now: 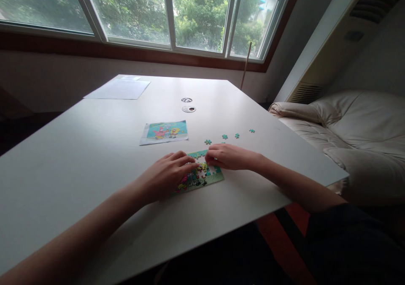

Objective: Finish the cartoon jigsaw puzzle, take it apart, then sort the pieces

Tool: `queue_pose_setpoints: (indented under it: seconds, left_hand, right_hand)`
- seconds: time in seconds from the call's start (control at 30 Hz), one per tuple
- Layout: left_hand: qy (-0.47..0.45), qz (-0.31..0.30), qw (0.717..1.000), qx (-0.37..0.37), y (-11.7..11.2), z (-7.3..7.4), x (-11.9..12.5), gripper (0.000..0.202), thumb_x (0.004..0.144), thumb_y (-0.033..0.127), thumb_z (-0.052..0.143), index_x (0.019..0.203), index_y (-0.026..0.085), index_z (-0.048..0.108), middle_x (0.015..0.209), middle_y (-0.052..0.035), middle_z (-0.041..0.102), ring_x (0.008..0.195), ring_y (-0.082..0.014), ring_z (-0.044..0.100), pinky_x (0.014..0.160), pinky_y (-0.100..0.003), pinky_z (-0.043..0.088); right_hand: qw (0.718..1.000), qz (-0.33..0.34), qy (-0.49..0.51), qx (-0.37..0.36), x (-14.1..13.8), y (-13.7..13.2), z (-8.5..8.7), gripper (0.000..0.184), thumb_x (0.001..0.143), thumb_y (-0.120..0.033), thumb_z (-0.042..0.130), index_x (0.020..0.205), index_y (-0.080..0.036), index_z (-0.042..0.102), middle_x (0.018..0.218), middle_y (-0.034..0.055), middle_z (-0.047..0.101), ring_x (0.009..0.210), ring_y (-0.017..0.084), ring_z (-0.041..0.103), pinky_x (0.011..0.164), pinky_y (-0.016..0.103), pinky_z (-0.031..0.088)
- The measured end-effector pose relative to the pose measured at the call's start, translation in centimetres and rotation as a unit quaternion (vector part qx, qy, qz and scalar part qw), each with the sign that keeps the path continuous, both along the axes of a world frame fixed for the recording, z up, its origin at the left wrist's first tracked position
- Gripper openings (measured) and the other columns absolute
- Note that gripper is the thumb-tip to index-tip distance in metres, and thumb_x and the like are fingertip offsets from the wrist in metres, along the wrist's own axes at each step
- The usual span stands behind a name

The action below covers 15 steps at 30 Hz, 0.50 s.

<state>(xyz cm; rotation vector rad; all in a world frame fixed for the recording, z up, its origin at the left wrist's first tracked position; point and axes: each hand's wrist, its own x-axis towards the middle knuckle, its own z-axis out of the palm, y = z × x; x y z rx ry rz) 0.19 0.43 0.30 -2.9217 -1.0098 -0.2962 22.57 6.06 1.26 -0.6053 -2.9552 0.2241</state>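
Observation:
A partly assembled jigsaw puzzle [207,178] with cartoon figures lies on the white table in front of me, with pale gaps in its middle and right side. My left hand [171,171] rests over its left part, fingers stretched across the pieces and tips near the centre. At the upper right of the puzzle, my right hand [226,155] has its fingers curled and drawn together; whatever sits between the fingertips is hidden. Loose puzzle pieces [224,136] lie just beyond my right hand, one of them partly covered by it.
Behind the puzzle lies a creased reference picture [167,131] of cartoon figures. Two round table fittings [189,109] are farther back on the white table [104,150]. Paper sheets [118,89] lie at the far left. A pale sofa [357,128] stands right of the table.

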Motion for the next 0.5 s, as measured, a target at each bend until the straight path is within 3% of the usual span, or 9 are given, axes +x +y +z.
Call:
queue_pose_setpoints:
  seconds: [0.23,0.5]
  left_hand:
    - [0.03,0.001,0.999,0.018,0.09,-0.32,0.32,0.048,0.077,0.003,0.04,0.117,0.028,0.047,0.11,-0.0046,0.055,0.097,-0.0215,0.047,0.08,-0.035,0.042]
    - [0.065,-0.008,0.995,0.076,0.03,-0.3,0.44,0.039,0.082,0.01,0.042,0.118,0.025,0.046,0.106,-0.0066,0.055,0.094,-0.0221,0.047,0.076,-0.034,0.041]
  right_hand:
    - [1.0,-0.001,-0.006,0.018,0.06,-0.07,-0.09,0.019,0.087,-0.02,0.039,0.083,-0.014,0.056,0.08,0.0056,0.056,0.073,0.014,0.05,0.067,0.025,0.037]
    - [1.0,-0.011,0.005,0.016,0.16,-0.14,-0.16,0.018,0.086,-0.02,0.041,0.083,-0.014,0.058,0.08,0.0061,0.057,0.073,0.014,0.051,0.067,0.025,0.038]
